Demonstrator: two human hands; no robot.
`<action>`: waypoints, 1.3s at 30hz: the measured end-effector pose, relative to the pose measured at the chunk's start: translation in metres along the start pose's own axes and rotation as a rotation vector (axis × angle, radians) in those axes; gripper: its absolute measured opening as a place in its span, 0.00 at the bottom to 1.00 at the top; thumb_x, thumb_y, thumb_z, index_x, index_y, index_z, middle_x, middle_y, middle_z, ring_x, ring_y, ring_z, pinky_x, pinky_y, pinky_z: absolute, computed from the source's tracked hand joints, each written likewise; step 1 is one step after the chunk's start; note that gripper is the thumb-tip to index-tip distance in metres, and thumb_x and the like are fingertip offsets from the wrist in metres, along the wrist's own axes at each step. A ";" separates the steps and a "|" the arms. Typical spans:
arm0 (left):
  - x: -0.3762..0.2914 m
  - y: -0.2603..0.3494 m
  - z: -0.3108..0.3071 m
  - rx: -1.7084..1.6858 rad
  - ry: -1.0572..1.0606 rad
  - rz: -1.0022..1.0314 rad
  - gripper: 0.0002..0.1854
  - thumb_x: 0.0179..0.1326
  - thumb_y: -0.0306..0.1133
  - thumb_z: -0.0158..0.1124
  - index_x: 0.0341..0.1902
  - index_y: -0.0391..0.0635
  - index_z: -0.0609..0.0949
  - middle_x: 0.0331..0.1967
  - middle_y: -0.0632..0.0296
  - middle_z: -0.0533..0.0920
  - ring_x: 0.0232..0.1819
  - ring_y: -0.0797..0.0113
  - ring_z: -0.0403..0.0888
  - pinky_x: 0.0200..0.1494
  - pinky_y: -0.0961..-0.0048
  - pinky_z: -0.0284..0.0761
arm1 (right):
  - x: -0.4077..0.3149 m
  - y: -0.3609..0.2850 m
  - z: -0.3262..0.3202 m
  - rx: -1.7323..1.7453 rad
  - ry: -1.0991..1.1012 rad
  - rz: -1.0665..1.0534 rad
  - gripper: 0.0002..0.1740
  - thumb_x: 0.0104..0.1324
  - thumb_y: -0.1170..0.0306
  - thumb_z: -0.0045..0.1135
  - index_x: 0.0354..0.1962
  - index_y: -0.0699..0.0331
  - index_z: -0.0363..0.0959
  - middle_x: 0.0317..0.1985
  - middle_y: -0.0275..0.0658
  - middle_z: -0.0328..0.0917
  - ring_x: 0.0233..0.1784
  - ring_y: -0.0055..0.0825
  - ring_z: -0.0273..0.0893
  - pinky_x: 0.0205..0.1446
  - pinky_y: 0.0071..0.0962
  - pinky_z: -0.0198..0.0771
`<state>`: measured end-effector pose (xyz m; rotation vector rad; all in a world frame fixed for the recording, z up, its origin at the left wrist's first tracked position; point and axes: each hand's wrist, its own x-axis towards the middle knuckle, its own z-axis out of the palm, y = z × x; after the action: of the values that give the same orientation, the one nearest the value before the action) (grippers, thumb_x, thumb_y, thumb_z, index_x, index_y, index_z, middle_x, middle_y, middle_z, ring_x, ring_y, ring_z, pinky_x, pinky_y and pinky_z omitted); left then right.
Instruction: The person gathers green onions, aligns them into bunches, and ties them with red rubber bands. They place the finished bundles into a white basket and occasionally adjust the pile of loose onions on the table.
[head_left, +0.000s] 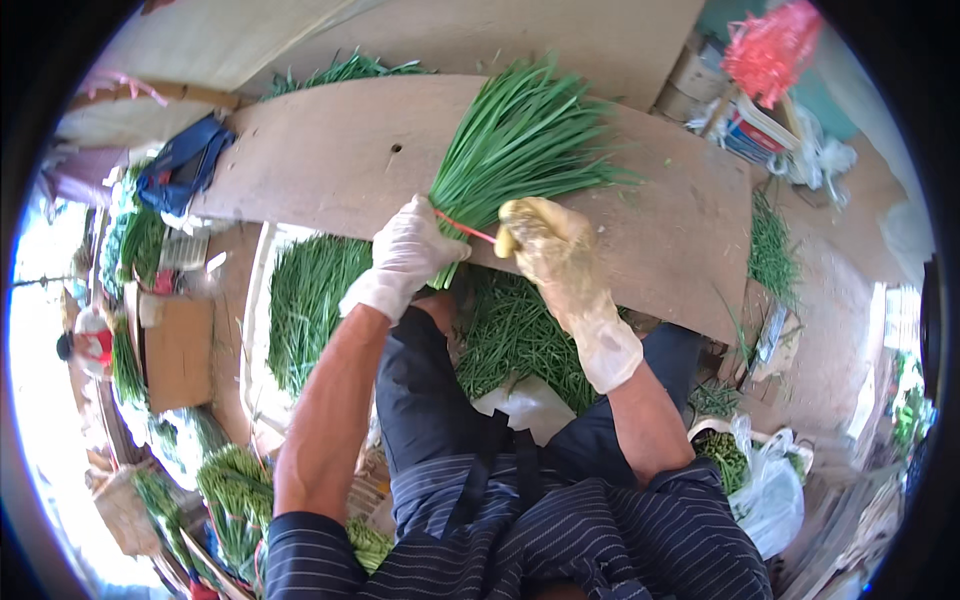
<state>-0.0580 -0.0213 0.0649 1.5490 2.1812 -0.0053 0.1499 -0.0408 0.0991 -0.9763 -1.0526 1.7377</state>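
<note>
A bundle of garlic chives (517, 142) lies on a wooden board (322, 150), its leaves fanned toward the far side and its stem ends pointing at my lap. My left hand (416, 244), in a white glove, grips the bundle near the stems. A red tie strand (465, 226) crosses the bundle just above that grip. Its other end runs taut into my right hand (551, 244), whose glove is stained yellow and whose fingers are curled closed on the strand. The back of the bundle is hidden.
A white crate of chives (319, 300) stands left below the board. Loose greens (517, 337) lie between my legs. Red strips (772, 52) hang at the far right beside a plastic tub (761, 131). A blue bag (184, 165) rests on the board's left end. A person (90, 341) is at far left.
</note>
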 end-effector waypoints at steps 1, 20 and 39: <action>-0.002 -0.002 -0.007 -0.010 -0.116 0.000 0.46 0.39 0.56 0.83 0.59 0.36 0.79 0.53 0.44 0.86 0.58 0.50 0.85 0.61 0.60 0.79 | 0.004 0.001 -0.004 0.009 -0.030 -0.004 0.16 0.78 0.64 0.55 0.33 0.67 0.80 0.26 0.30 0.78 0.29 0.15 0.69 0.39 0.22 0.70; -0.053 0.010 0.052 -2.132 -0.521 0.000 0.26 0.68 0.41 0.69 0.63 0.38 0.78 0.54 0.45 0.86 0.53 0.48 0.88 0.58 0.45 0.86 | -0.063 -0.030 -0.046 -0.313 0.280 -0.353 0.09 0.73 0.75 0.62 0.48 0.70 0.82 0.39 0.35 0.87 0.37 0.17 0.82 0.42 0.20 0.78; -0.038 -0.045 0.005 -0.205 0.137 0.109 0.39 0.45 0.56 0.81 0.52 0.36 0.80 0.45 0.44 0.87 0.49 0.47 0.87 0.52 0.57 0.82 | 0.070 0.044 0.057 -0.004 -0.249 0.205 0.13 0.76 0.63 0.59 0.36 0.64 0.83 0.30 0.31 0.85 0.23 0.10 0.71 0.22 0.15 0.61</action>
<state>-0.0866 -0.0731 0.0623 1.5873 2.1197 0.3581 0.0641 -0.0024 0.0648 -0.9117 -1.1441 2.0672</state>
